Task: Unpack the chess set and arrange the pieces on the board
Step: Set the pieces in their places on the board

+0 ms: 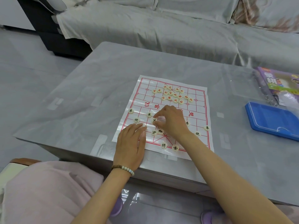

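A white paper chess board (200, 101) with red lines lies on the grey table. Several red-lettered round pieces (174, 94) sit bunched on its far half. Black-lettered pieces are spread over the near half, among them one at the far left (130, 111) and two on the near edge (163, 145). My right hand (173, 120) is over the board's middle, its thumb and fingers pinching a black-lettered piece (154, 120). My left hand (131, 143) lies flat with straight fingers on the board's near left corner.
A blue plastic tray (273, 120) and a purple game box (278, 81) in clear wrapping lie at the table's right. A sofa under a grey cover (161, 29) stands behind the table. My pink-clad knee (48, 183) is at the lower left.
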Demonstrator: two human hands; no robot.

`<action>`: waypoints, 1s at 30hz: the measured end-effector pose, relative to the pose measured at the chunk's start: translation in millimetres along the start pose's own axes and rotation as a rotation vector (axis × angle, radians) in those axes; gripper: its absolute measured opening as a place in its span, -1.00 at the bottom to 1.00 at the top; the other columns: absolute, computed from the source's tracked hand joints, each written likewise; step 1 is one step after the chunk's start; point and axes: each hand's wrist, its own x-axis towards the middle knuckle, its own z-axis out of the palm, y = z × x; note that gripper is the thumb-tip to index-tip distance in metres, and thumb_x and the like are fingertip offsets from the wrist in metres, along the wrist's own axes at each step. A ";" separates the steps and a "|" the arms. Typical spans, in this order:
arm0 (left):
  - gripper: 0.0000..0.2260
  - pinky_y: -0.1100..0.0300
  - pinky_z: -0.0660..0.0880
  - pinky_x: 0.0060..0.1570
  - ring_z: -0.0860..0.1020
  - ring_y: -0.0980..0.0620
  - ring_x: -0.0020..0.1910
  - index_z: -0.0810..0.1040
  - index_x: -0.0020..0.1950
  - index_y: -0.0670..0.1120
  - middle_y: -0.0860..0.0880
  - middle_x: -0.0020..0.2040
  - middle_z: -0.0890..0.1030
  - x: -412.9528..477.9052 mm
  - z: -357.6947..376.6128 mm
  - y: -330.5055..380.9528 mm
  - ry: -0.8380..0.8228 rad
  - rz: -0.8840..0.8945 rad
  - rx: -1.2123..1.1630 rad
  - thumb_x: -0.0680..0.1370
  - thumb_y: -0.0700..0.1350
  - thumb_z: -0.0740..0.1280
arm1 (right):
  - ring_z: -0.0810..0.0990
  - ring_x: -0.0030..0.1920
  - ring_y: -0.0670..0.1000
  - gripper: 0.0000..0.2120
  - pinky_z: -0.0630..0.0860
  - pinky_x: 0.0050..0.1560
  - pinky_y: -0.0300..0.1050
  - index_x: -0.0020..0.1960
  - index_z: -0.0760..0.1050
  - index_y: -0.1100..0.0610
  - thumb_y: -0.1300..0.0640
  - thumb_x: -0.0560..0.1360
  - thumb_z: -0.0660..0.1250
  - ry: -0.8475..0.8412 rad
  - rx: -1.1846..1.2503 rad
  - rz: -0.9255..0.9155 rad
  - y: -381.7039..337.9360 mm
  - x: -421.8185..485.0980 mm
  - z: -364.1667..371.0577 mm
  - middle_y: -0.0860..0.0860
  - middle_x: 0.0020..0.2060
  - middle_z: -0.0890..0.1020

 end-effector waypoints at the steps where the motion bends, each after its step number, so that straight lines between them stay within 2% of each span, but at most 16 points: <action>1: -0.46 0.21 0.16 0.34 0.37 0.07 0.32 0.51 0.27 0.00 0.05 0.27 0.50 -0.2 -0.1 -0.1 0.003 0.006 -0.004 0.59 0.19 -0.14 | 0.41 0.15 -0.01 -0.74 0.21 0.15 -0.12 0.12 0.58 -0.06 -0.08 0.47 0.36 0.001 -0.006 -0.008 0.3 0.7 -0.5 -0.05 0.08 0.53; 4: -0.52 0.24 0.14 0.32 0.37 0.07 0.32 0.51 0.27 0.01 0.06 0.27 0.51 -0.6 -1.3 -0.2 0.007 -0.007 -0.036 0.59 0.15 -0.08 | 0.42 0.12 -0.03 -0.74 0.20 0.15 -0.14 0.10 0.59 -0.04 -0.11 0.47 0.34 0.052 0.006 -0.026 -0.7 -6.2 -5.1 -0.06 0.06 0.54; 7: -0.50 0.26 0.06 0.37 0.28 0.10 0.39 0.46 0.31 0.03 0.07 0.33 0.45 -0.1 -5.3 -1.4 -0.031 0.003 -0.047 0.57 0.15 -0.10 | 0.43 0.05 -0.08 -0.75 0.18 0.10 -0.17 0.02 0.61 -0.04 -0.15 0.45 0.34 0.153 0.110 -0.040 -1.3 -31.7 -10.4 -0.10 -0.01 0.54; 9: -0.47 0.27 -0.07 0.43 0.19 0.10 0.44 0.42 0.35 0.03 0.09 0.38 0.40 -0.6 -8.8 -5.6 -0.077 0.078 0.041 0.58 0.18 -0.16 | 0.43 0.00 -0.09 -0.75 0.22 0.10 -0.16 -0.03 0.62 -0.03 -0.17 0.42 0.37 0.172 0.142 -0.072 -0.1 -53.6 -7.9 -0.12 -0.07 0.53; 12: -0.45 0.20 -0.19 0.44 0.25 0.00 0.43 0.44 0.34 0.00 0.04 0.35 0.45 -3.5 -14.0 -9.5 -0.106 0.145 0.166 0.61 0.15 -0.20 | 0.44 -0.03 -0.08 -0.74 0.19 0.07 -0.20 -0.11 0.61 -0.05 -0.21 0.39 0.33 0.217 0.129 -0.090 -0.6 -77.3 3.4 -0.12 -0.13 0.53; 18: -0.50 0.06 -0.12 0.44 0.31 -0.05 0.41 0.48 0.30 0.02 0.04 0.29 0.51 -9.5 -13.6 -10.4 -0.131 0.141 0.278 0.63 0.11 -0.15 | 0.39 -0.07 -0.09 -0.72 0.20 0.09 -0.18 -0.20 0.56 -0.05 -0.24 0.39 0.26 0.278 0.066 -0.077 -8.4 -87.3 20.4 -0.11 -0.15 0.52; 25: -0.49 0.15 -0.18 0.45 0.30 0.00 0.41 0.50 0.28 0.06 0.06 0.31 0.49 -9.1 -10.4 -13.6 -0.133 0.109 0.273 0.61 0.16 -0.16 | 0.41 -0.03 -0.08 -0.72 0.20 0.11 -0.21 -0.11 0.60 -0.06 -0.21 0.39 0.27 0.287 0.064 -0.078 -5.2 -92.3 23.4 -0.12 -0.13 0.52; 30: -0.51 0.17 -0.05 0.43 0.36 0.07 0.36 0.49 0.28 0.07 0.08 0.32 0.47 -8.6 -10.0 -13.9 -0.127 0.106 0.239 0.59 0.17 -0.12 | 0.40 -0.03 -0.08 -0.76 0.19 0.08 -0.24 -0.15 0.59 -0.05 -0.17 0.41 0.26 0.278 0.077 -0.067 -5.7 -90.2 23.7 -0.13 -0.12 0.51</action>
